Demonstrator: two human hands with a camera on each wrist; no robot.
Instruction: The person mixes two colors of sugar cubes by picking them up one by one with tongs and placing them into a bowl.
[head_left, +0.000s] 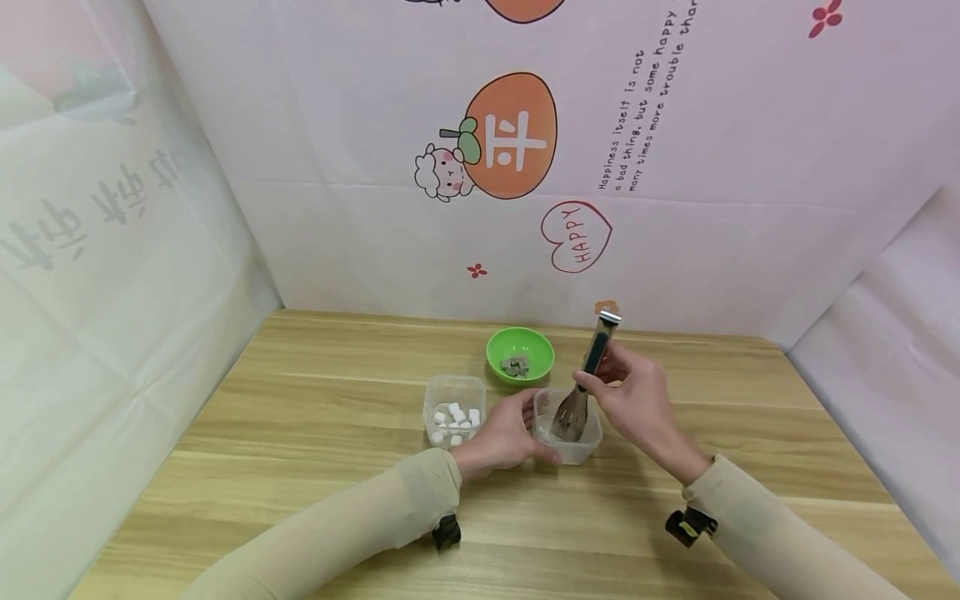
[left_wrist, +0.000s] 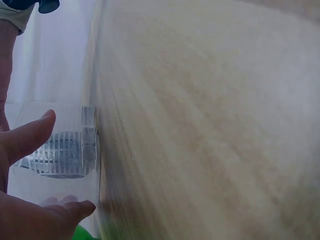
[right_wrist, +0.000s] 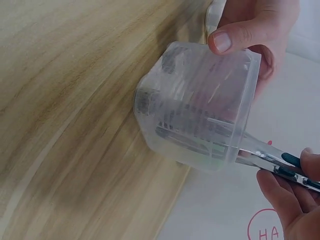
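Note:
My right hand (head_left: 633,396) holds a pair of metal tongs (head_left: 597,346) with dark grips. The slotted heads of the tongs point down inside a clear plastic container (head_left: 577,452). Around that container's left side, my left hand (head_left: 504,435) grips it, thumb toward the front and fingers toward the back. Seen from the right wrist, the left thumb (right_wrist: 223,42) presses the container's wall. Small greyish shapes (right_wrist: 145,102) show blurred through its base; what they are, I cannot tell. In the left wrist view the slotted tong heads (left_wrist: 60,155) appear through the clear wall.
A second clear container (head_left: 456,386) with several white cubes (head_left: 454,410) stands to the left, close to my left wrist. Behind the containers is a green bowl (head_left: 537,343) holding small grey pieces (head_left: 515,366). A printed cloth (head_left: 375,250) hangs along the wooden table's (head_left: 315,467) back edge.

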